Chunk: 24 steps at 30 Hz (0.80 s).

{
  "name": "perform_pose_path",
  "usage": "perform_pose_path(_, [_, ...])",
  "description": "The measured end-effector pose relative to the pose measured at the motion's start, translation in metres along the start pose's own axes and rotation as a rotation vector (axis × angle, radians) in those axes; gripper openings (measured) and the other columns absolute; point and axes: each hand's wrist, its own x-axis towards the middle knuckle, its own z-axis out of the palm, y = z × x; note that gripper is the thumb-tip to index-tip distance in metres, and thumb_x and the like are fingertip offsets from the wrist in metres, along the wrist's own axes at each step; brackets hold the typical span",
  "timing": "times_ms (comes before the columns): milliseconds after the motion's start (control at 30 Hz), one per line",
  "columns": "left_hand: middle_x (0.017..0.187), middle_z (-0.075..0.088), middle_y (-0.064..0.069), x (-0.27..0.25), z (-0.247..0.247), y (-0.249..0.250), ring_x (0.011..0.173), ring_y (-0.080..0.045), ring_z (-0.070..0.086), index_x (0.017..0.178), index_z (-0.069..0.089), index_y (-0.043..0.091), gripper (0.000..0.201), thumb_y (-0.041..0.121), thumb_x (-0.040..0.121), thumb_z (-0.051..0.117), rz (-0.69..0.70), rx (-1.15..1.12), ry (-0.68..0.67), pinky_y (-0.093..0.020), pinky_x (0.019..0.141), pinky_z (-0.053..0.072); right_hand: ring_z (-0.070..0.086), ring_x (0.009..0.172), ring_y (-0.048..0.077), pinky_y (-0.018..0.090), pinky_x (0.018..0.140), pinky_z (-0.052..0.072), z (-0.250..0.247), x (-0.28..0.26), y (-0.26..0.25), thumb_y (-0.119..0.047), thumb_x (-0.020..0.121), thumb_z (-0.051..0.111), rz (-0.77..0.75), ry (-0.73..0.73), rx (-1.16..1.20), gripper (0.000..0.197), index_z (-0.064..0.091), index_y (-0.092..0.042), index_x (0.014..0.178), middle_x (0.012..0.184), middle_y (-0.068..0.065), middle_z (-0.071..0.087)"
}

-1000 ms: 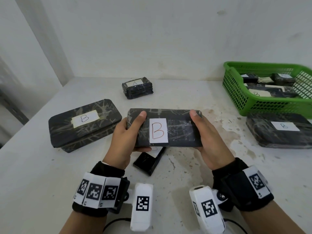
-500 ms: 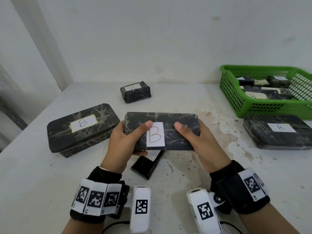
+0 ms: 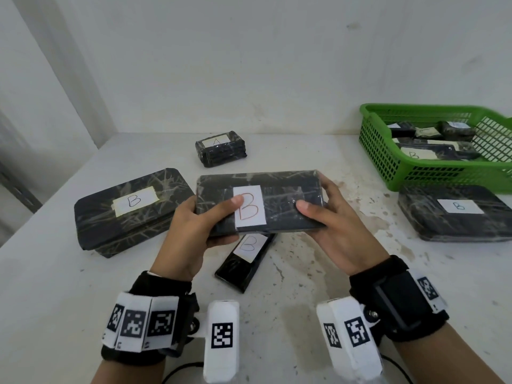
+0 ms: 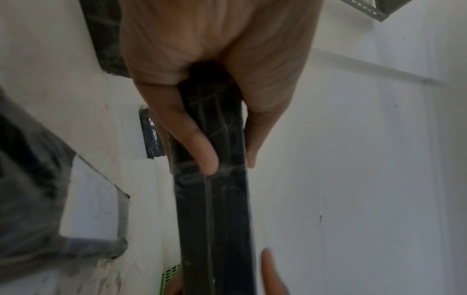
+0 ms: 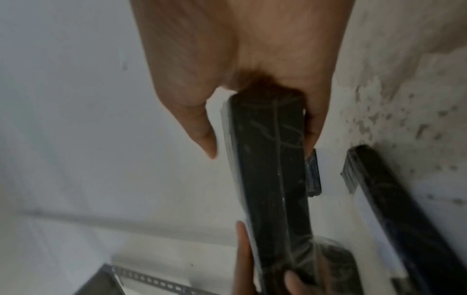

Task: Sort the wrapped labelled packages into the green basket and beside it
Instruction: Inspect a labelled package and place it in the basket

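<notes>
Both hands hold a flat black wrapped package with a white label marked B, raised above the table's middle. My left hand grips its left end, thumb on the label's edge. My right hand grips its right end, thumb on top. Both wrist views show the package edge-on between thumb and fingers. The green basket stands at the far right with several wrapped packages inside. A large B package lies just in front of the basket.
A small slim B package lies on the table under the held one. A large B package sits at the left. A small package marked A lies near the back wall. The table is white and stained.
Both thumbs have slid inward along the package's top, toward the label. The package is tilted a little more and the small B package beneath shows more.
</notes>
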Motion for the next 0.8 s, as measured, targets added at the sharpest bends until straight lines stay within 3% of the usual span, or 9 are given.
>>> perform_pose_path(100, [0.093,0.077,-0.006,0.0009,-0.0024,0.0023,0.082,-0.018,0.073,0.109,0.064,0.003,0.050,0.017,0.065,0.084,0.038,-0.050,-0.038,-0.028,0.066,0.059,0.067,0.107,0.022,0.031,0.086,0.057,0.0020,-0.0009,0.0004,-0.012,0.083,0.061,-0.065,0.012,0.029,0.061,0.044,-0.012,0.141,0.120,0.009,0.069])
perform_pose_path(167, [0.098,0.076,-0.008,0.0002,-0.0030,0.0030,0.087,-0.019,0.073,0.107,0.065,0.004,0.039,0.012,0.072,0.079,0.074,-0.060,-0.064,-0.030,0.070,0.059,0.065,0.113,0.024,0.034,0.093,0.055,0.0019,-0.0015,-0.0015,-0.015,0.087,0.060,-0.091,0.003,0.049,0.056,0.045,-0.011,0.141,0.125,0.009,0.067])
perform_pose_path(300, [0.098,0.076,-0.006,-0.0004,-0.0047,0.0024,0.086,-0.017,0.072,0.106,0.065,0.008,0.033,0.012,0.075,0.076,0.117,-0.086,-0.066,-0.030,0.071,0.059,0.054,0.129,0.032,0.041,0.106,0.047,0.0013,-0.0026,-0.0042,-0.012,0.082,0.074,-0.114,-0.073,0.053,0.075,0.038,-0.011,0.148,0.141,0.017,0.054])
perform_pose_path(400, [0.100,0.075,-0.005,0.0003,-0.0067,0.0012,0.089,-0.018,0.071,0.109,0.064,0.011,0.035,0.016,0.076,0.072,0.135,-0.101,-0.090,-0.031,0.074,0.059,0.052,0.132,0.030,0.042,0.108,0.044,0.0014,-0.0032,-0.0040,-0.001,0.080,0.071,-0.146,-0.071,0.049,0.083,0.032,-0.016,0.152,0.144,0.014,0.052])
perform_pose_path(533, [0.100,0.075,-0.004,0.0014,-0.0068,0.0007,0.088,-0.017,0.072,0.109,0.063,0.013,0.042,0.022,0.070,0.076,0.148,-0.099,-0.132,-0.030,0.074,0.059,0.050,0.133,0.031,0.041,0.108,0.044,0.0005,-0.0020,-0.0056,0.001,0.086,0.063,-0.192,-0.076,0.031,0.076,0.030,-0.015,0.153,0.146,0.015,0.050])
perform_pose_path(667, [0.097,0.076,-0.004,0.0027,-0.0059,-0.0015,0.082,-0.015,0.072,0.108,0.063,0.011,0.033,0.015,0.076,0.066,0.159,-0.093,-0.133,-0.029,0.072,0.059,0.047,0.136,0.032,0.044,0.111,0.041,-0.0028,-0.0018,-0.0074,-0.008,0.083,0.073,-0.175,-0.133,0.042,0.086,0.026,-0.016,0.154,0.149,0.016,0.047])
perform_pose_path(733, [0.098,0.075,-0.005,0.0026,-0.0078,-0.0008,0.082,-0.016,0.072,0.109,0.062,0.011,0.039,0.017,0.072,0.074,0.157,-0.107,-0.143,-0.031,0.073,0.059,0.048,0.135,0.031,0.044,0.111,0.041,-0.0030,-0.0025,-0.0073,0.002,0.086,0.066,-0.193,-0.124,0.013,0.082,0.025,-0.017,0.155,0.147,0.015,0.048])
perform_pose_path(800, [0.101,0.075,-0.006,0.0023,-0.0097,0.0025,0.087,-0.018,0.072,0.112,0.062,0.012,0.052,0.027,0.064,0.077,0.139,-0.125,-0.161,-0.032,0.075,0.059,0.050,0.133,0.030,0.045,0.110,0.041,-0.0003,-0.0033,-0.0061,-0.001,0.083,0.068,-0.214,-0.113,-0.001,0.084,0.027,-0.017,0.154,0.145,0.015,0.051])
